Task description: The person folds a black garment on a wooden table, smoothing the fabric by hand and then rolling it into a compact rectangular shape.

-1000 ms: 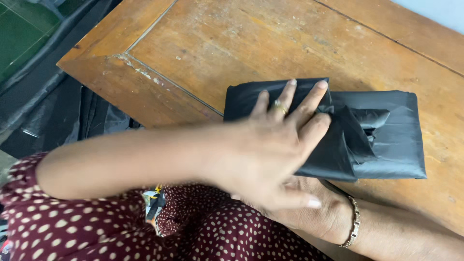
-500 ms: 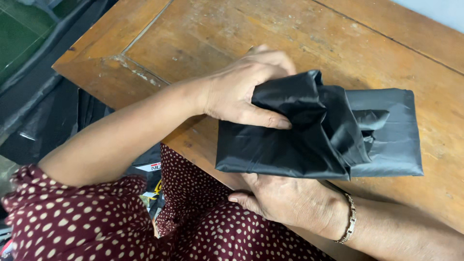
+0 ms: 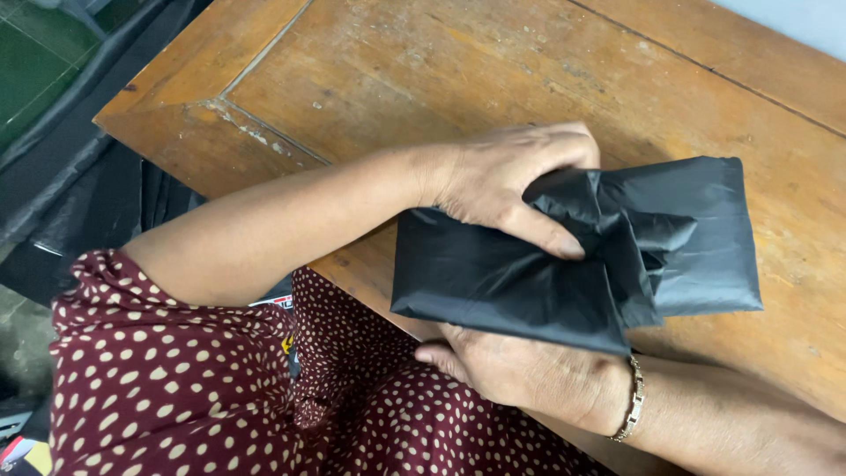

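At the near edge of a worn wooden table [image 3: 370, 79]: black plastic parcel [image 3: 696, 238], flat and roughly rectangular, lying partly over the edge toward the lap. Left hand [image 3: 507, 181] at the parcel's far left corner, thumb pressed on top, fingers curled round a bunched fold of the black film; closed on the film. Right hand [image 3: 520, 370] below the parcel's near edge, palm up under the overhanging part; fingers hidden by the film, so grip not determinable. Metal bracelet [image 3: 630, 401] on the right wrist, just right of that hand. Left forearm crossing from the near left to the parcel, covering part of the table's near edge. Right part of the parcel smooth and resting on the wood; middle creased where the folds meet. Dark red dotted dress [image 3: 176, 388] filling the near left, beneath the left arm. Left of the table, a dark chair or frame [image 3: 97, 194] and a green floor [image 3: 35, 62] at the far left corner. Table surface scratched, with a raised border strip along its left side and pale chipped patches near the corner.
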